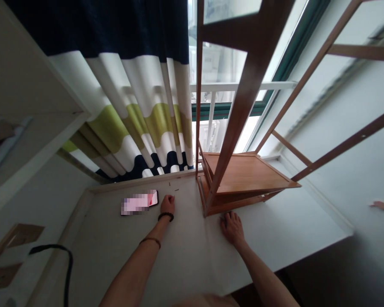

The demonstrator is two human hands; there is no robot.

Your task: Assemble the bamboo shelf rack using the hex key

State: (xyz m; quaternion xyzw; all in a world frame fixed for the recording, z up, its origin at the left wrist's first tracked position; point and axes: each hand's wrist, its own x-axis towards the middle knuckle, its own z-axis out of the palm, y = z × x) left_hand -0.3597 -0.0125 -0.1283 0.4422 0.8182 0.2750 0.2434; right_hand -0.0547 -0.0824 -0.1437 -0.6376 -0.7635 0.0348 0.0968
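Note:
My left hand (167, 204) rests on the white table (185, 251) with its fingers curled in; what they hold, if anything, is hidden. It lies just right of a phone (139, 202) lying flat. Two small dark screws (173, 187) lie beyond the hand. My right hand (232, 226) lies flat on the table with fingers spread, its fingertips at the foot of a wooden shelf frame (240, 175). The frame stands upright on the table, its brown posts rising to the top of the view.
A striped curtain (137, 123) hangs behind the table in front of a window with a white railing (217, 87). A black cable (56, 251) loops at the table's left edge. White shelving (25, 123) stands on the left. The table's right edge drops to a dark floor.

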